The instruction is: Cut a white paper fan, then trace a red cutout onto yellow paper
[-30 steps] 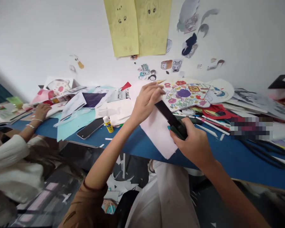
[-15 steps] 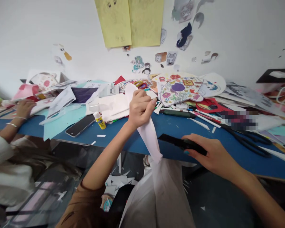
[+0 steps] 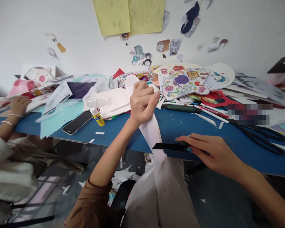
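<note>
My left hand (image 3: 143, 103) is closed in a fist around the middle of a long, pale pinkish-white strip (image 3: 154, 131), perhaps paper or foam. The strip's rounded upper end stands above the fist. Its narrower, ragged lower end hangs past the table edge over my lap. In my right hand (image 3: 211, 155) is a black utility knife (image 3: 168, 146), blade pointing left and nearly level. The blade tip overlaps the lower part of the strip; whether it touches I cannot tell. My fingers hide much of the knife's handle.
On the blue table (image 3: 123, 136) lie a glue stick (image 3: 98, 117), a phone (image 3: 78, 123) and large black-handled scissors (image 3: 258, 136). Pens, papers and coloured cutouts (image 3: 185, 82) pile along the wall. At the left rests another person's hand (image 3: 19, 106). Paper scraps litter the floor.
The knife has turned from a downward slant to nearly level, and its tip has come left across the strip's lower part. My left hand keeps its grip. The view has shifted slightly.
</note>
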The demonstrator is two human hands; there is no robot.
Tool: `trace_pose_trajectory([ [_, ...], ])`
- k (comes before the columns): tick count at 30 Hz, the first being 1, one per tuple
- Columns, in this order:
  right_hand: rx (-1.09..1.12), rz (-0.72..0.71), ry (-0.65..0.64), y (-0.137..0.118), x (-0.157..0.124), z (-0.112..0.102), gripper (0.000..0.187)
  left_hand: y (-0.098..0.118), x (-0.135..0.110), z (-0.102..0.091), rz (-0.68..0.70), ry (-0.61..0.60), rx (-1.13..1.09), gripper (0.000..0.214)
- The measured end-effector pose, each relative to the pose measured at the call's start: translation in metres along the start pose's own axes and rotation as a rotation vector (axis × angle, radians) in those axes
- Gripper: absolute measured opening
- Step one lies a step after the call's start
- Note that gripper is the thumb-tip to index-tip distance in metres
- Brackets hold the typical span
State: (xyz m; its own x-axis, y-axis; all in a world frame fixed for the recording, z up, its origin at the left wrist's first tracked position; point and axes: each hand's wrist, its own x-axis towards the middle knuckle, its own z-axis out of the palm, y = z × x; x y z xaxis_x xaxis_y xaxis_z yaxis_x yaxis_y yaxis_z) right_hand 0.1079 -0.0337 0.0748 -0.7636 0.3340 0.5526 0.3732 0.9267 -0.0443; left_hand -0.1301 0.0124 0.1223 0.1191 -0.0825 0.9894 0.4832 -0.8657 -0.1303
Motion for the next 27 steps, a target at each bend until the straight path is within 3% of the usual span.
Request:
trace_pose_trajectory([
  [7,-0.113,-0.013,0.083,-0.004,0.000,0.004,0.026,0.000,0.000,0.000,-0.005,0.004,-0.037,0.044],
  [13,-0.064,-0.028,0.119,-0.007,0.008,0.008,0.020,-0.001,0.000,-0.003,-0.005,-0.018,-0.042,0.045],
  [21,-0.025,0.037,0.144,-0.002,-0.016,0.018,0.018,-0.001,0.001,-0.004,-0.013,-0.008,0.008,0.048],
  [27,0.002,0.002,0.146,-0.009,-0.001,0.015,0.020,-0.001,0.002,0.002,-0.025,-0.053,-0.047,0.045],
])
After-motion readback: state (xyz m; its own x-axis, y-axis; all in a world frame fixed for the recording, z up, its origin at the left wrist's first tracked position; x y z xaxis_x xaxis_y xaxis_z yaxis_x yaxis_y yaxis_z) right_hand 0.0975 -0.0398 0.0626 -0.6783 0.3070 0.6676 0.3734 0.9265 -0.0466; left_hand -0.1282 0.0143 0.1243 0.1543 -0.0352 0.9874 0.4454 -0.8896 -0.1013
